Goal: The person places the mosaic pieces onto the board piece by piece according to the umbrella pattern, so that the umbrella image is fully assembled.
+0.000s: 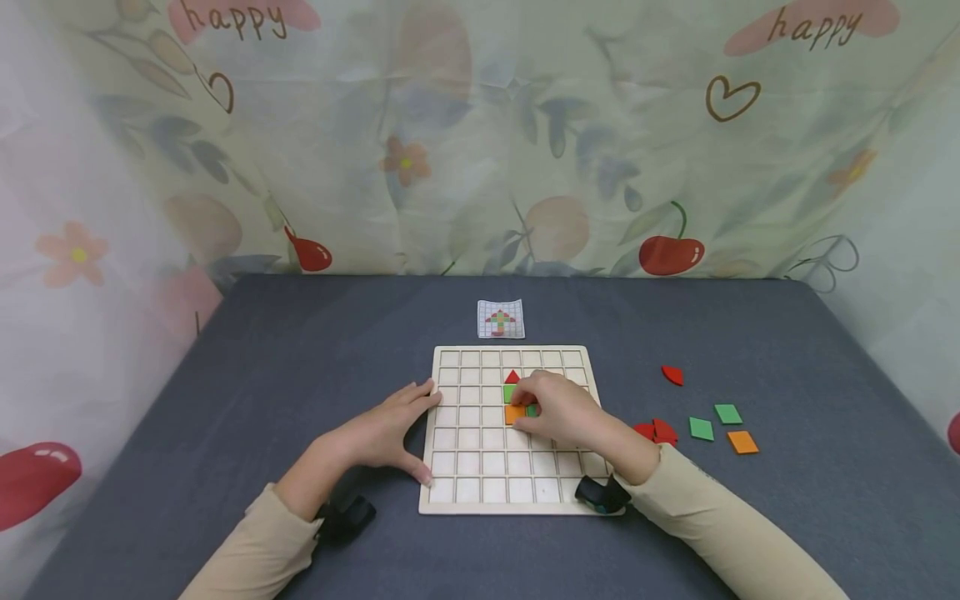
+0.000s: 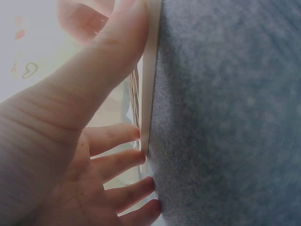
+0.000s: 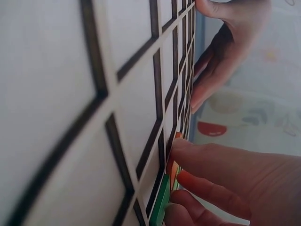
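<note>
A wooden grid board lies on the table, with a red triangle, a green square and an orange square in one column. Another green square sits beside the orange one, partly hidden by the right hand in the head view. My right hand pinches the orange square between thumb and finger, at its cell in the board. At the board's left edge rests my left hand, thumb and fingers spread along the rim; the left wrist view shows its fingertips by that edge.
Behind the board lies a pattern card. To the right are loose pieces: a red piece, green squares, an orange square and red pieces partly behind the right forearm. A patterned curtain hangs behind.
</note>
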The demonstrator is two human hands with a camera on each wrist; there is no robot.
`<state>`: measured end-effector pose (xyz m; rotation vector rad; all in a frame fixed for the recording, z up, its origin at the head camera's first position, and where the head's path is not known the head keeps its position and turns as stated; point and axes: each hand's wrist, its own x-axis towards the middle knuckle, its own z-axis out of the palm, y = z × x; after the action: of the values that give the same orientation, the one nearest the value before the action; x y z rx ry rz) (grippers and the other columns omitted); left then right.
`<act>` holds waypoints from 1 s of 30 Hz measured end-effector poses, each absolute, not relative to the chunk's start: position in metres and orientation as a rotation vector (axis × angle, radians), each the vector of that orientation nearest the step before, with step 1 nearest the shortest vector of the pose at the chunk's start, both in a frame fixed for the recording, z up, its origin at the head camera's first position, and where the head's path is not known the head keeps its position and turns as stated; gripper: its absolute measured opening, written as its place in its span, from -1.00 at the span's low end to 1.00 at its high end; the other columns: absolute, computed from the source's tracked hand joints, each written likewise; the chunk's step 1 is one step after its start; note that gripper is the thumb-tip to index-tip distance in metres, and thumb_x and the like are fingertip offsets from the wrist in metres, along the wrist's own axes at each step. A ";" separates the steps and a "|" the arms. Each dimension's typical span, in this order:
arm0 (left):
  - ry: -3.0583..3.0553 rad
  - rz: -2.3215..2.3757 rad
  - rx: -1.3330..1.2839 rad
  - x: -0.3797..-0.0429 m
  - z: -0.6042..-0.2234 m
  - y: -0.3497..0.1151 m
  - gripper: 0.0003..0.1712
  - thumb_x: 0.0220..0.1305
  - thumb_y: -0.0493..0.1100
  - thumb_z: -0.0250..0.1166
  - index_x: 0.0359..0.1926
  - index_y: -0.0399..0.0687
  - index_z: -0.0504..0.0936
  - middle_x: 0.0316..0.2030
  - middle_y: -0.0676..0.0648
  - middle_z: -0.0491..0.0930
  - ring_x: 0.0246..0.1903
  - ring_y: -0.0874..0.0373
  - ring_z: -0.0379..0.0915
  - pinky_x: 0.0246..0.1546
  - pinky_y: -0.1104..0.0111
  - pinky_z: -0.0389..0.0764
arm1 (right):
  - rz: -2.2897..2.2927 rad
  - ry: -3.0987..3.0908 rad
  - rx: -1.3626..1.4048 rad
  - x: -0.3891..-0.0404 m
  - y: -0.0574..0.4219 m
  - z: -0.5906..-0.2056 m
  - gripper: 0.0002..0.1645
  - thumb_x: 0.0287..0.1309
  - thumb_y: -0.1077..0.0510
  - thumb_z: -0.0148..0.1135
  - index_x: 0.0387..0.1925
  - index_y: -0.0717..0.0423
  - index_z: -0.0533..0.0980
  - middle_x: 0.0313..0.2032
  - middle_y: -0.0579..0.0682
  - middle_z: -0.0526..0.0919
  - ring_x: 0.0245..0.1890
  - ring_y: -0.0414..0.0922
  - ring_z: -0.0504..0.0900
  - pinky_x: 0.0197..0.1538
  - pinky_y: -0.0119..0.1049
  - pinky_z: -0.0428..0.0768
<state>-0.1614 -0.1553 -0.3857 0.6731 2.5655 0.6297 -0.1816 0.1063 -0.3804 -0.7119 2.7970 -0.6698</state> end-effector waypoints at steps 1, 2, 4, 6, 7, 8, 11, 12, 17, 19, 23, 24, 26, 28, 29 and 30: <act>2.565 0.629 0.672 -0.161 -0.386 -0.155 0.29 -0.26 0.16 0.53 0.41 -0.25 0.06 0.45 -0.26 -0.09 0.43 -0.26 -0.22 0.34 -0.09 0.08 | -0.676 2.794 -0.714 -0.182 0.107 -0.380 -0.78 -0.07 0.14 0.42 -0.31 0.06 0.61 -0.38 -0.11 0.60 -0.33 -0.19 0.51 -0.21 -0.35 0.48; 2.565 0.628 0.670 -0.161 -0.386 -0.155 0.29 -0.26 0.17 0.53 0.41 -0.25 0.06 0.45 -0.25 -0.09 0.43 -0.26 -0.22 0.34 -0.09 0.08 | -0.684 2.791 -0.716 -0.181 0.108 -0.380 -0.78 -0.06 0.14 0.42 -0.30 0.06 0.61 -0.37 -0.10 0.60 -0.32 -0.19 0.51 -0.20 -0.35 0.48; 2.564 0.628 0.668 -0.161 -0.386 -0.155 0.28 -0.25 0.16 0.53 0.41 -0.25 0.06 0.45 -0.25 -0.09 0.43 -0.26 -0.23 0.34 -0.09 0.08 | -0.700 2.787 -0.723 -0.182 0.110 -0.378 -0.77 -0.06 0.14 0.42 -0.30 0.06 0.61 -0.35 -0.09 0.61 -0.31 -0.19 0.52 -0.19 -0.34 0.48; 2.563 0.631 0.667 -0.161 -0.385 -0.155 0.28 -0.25 0.16 0.53 0.41 -0.25 0.06 0.45 -0.25 -0.10 0.44 -0.26 -0.23 0.34 -0.09 0.08 | -0.714 2.788 -0.727 -0.183 0.114 -0.377 -0.78 -0.05 0.14 0.41 -0.29 0.07 0.61 -0.34 -0.08 0.62 -0.35 -0.20 0.52 -0.22 -0.35 0.48; 2.562 0.629 0.662 -0.161 -0.386 -0.155 0.28 -0.25 0.16 0.53 0.41 -0.24 0.06 0.45 -0.25 -0.10 0.44 -0.25 -0.24 0.34 -0.08 0.08 | -0.726 2.786 -0.722 -0.183 0.117 -0.376 -0.78 -0.05 0.14 0.41 -0.30 0.07 0.62 -0.34 -0.07 0.63 -0.37 -0.20 0.51 -0.25 -0.35 0.48; 2.561 0.629 0.663 -0.161 -0.386 -0.155 0.28 -0.25 0.16 0.53 0.41 -0.24 0.06 0.46 -0.24 -0.10 0.44 -0.25 -0.24 0.34 -0.08 0.08 | -0.739 2.781 -0.709 -0.184 0.119 -0.375 -0.78 -0.04 0.14 0.41 -0.29 0.09 0.61 -0.33 -0.05 0.64 -0.41 -0.20 0.51 -0.28 -0.36 0.48; 2.559 0.629 0.663 -0.161 -0.386 -0.155 0.28 -0.24 0.16 0.53 0.41 -0.23 0.05 0.46 -0.24 -0.11 0.44 -0.25 -0.25 0.34 -0.08 0.08 | -0.759 2.776 -0.662 -0.187 0.130 -0.373 -0.76 -0.02 0.13 0.39 -0.27 0.11 0.61 -0.33 -0.02 0.63 -0.49 -0.22 0.47 -0.37 -0.39 0.45; 2.559 0.630 0.662 -0.161 -0.386 -0.155 0.28 -0.24 0.16 0.53 0.42 -0.23 0.05 0.46 -0.24 -0.11 0.44 -0.25 -0.25 0.34 -0.08 0.07 | -0.768 2.776 -0.647 -0.188 0.133 -0.372 -0.76 -0.02 0.13 0.39 -0.26 0.12 0.61 -0.33 -0.01 0.63 -0.51 -0.21 0.46 -0.38 -0.39 0.45; 2.561 0.632 0.659 -0.162 -0.386 -0.155 0.29 -0.25 0.16 0.53 0.41 -0.24 0.05 0.46 -0.24 -0.10 0.44 -0.25 -0.24 0.34 -0.08 0.07 | -0.807 2.794 -0.604 -0.192 0.156 -0.369 -0.73 0.01 0.17 0.34 -0.21 0.18 0.59 -0.34 0.03 0.62 -0.50 -0.20 0.45 -0.39 -0.39 0.45; 2.561 0.631 0.660 -0.162 -0.386 -0.155 0.29 -0.25 0.16 0.53 0.41 -0.25 0.05 0.46 -0.25 -0.10 0.44 -0.25 -0.24 0.34 -0.08 0.08 | -0.815 2.807 -0.592 -0.193 0.167 -0.368 -0.72 0.02 0.17 0.33 -0.19 0.20 0.58 -0.33 0.04 0.61 -0.49 -0.19 0.45 -0.40 -0.38 0.45; 2.560 0.635 0.664 -0.162 -0.386 -0.156 0.28 -0.25 0.15 0.54 0.41 -0.25 0.06 0.45 -0.25 -0.10 0.44 -0.26 -0.24 0.34 -0.08 0.07 | -0.826 2.830 -0.550 -0.195 0.190 -0.365 -0.69 0.04 0.16 0.32 -0.16 0.22 0.57 -0.30 0.09 0.61 -0.48 -0.18 0.46 -0.42 -0.36 0.45; 2.559 0.636 0.665 -0.161 -0.387 -0.156 0.28 -0.24 0.15 0.54 0.41 -0.25 0.06 0.45 -0.25 -0.10 0.44 -0.26 -0.24 0.34 -0.08 0.07 | -0.829 2.834 -0.536 -0.196 0.195 -0.364 -0.69 0.05 0.16 0.32 -0.16 0.22 0.57 -0.29 0.10 0.62 -0.48 -0.17 0.47 -0.43 -0.35 0.44; 2.559 0.639 0.664 -0.161 -0.387 -0.156 0.28 -0.24 0.15 0.53 0.41 -0.25 0.05 0.46 -0.25 -0.10 0.44 -0.26 -0.25 0.34 -0.08 0.07 | -0.834 2.843 -0.492 -0.197 0.206 -0.364 -0.68 0.06 0.14 0.32 -0.15 0.22 0.57 -0.27 0.12 0.62 -0.46 -0.16 0.49 -0.41 -0.35 0.45; 2.559 0.640 0.664 -0.161 -0.387 -0.156 0.28 -0.24 0.14 0.54 0.41 -0.25 0.05 0.46 -0.25 -0.10 0.44 -0.26 -0.25 0.34 -0.08 0.07 | -0.841 2.851 -0.448 -0.198 0.218 -0.364 -0.67 0.06 0.13 0.32 -0.14 0.22 0.57 -0.26 0.13 0.63 -0.43 -0.14 0.50 -0.40 -0.33 0.45; 2.559 0.640 0.663 -0.161 -0.387 -0.156 0.28 -0.24 0.14 0.54 0.41 -0.25 0.05 0.46 -0.25 -0.10 0.44 -0.26 -0.25 0.35 -0.08 0.07 | -0.834 2.859 -0.432 -0.198 0.223 -0.364 -0.66 0.06 0.12 0.32 -0.14 0.22 0.57 -0.25 0.13 0.63 -0.42 -0.14 0.50 -0.39 -0.33 0.46; 2.559 0.640 0.664 -0.161 -0.387 -0.156 0.28 -0.24 0.14 0.54 0.41 -0.25 0.05 0.46 -0.25 -0.10 0.44 -0.26 -0.25 0.35 -0.08 0.07 | -0.828 2.862 -0.418 -0.199 0.229 -0.365 -0.65 0.06 0.11 0.32 -0.14 0.22 0.57 -0.25 0.13 0.63 -0.41 -0.14 0.49 -0.38 -0.33 0.45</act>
<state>-0.1608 -0.1562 -0.3868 0.6640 2.5590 0.6401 -0.1988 0.2289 -0.3650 -0.4176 2.8622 -0.8276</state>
